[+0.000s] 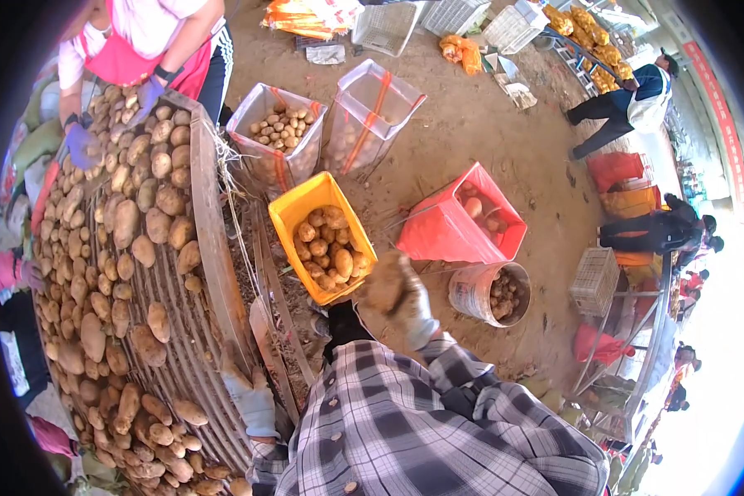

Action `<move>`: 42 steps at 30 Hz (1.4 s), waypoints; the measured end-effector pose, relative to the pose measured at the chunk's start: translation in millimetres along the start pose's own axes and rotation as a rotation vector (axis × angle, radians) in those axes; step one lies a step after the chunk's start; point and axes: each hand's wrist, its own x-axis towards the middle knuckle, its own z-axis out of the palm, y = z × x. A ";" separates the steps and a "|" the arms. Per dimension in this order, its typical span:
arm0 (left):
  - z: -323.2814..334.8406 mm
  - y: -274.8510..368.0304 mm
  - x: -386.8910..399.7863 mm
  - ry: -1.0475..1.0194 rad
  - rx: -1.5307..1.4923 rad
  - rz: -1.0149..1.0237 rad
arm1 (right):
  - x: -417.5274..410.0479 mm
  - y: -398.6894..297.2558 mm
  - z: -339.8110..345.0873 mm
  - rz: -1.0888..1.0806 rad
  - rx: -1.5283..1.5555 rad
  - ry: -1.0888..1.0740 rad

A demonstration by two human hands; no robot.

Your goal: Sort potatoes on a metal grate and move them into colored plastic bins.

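My right hand (409, 304), in a soiled work glove, holds a large potato (383, 284) between the yellow bag and the pinkish bucket; the potato is slightly blurred. Gloved too, my left hand (248, 390) rests at the wooden edge (214, 235) of a slatted sorting table, its fingers spread with nothing seen in them. Many potatoes (93, 338) of mixed sizes lie over the slats (180, 347). In front of me stands a yellow bag (278, 214), held square at its mouth, partly filled with potatoes (335, 248).
A red bag (434, 232) and a bucket (469, 294) with potatoes stand right of the yellow bag. Two clear bags (273, 164) with potatoes stand beyond it. A co-worker in purple gloves (149, 99) handles potatoes at the table's far end. Other people and crates (595, 282) are at right.
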 end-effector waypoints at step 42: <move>-75.3 -29.4 4.9 0.684 -1.389 -0.154 | 30.4 281.0 316.9 0.542 -0.963 -1.121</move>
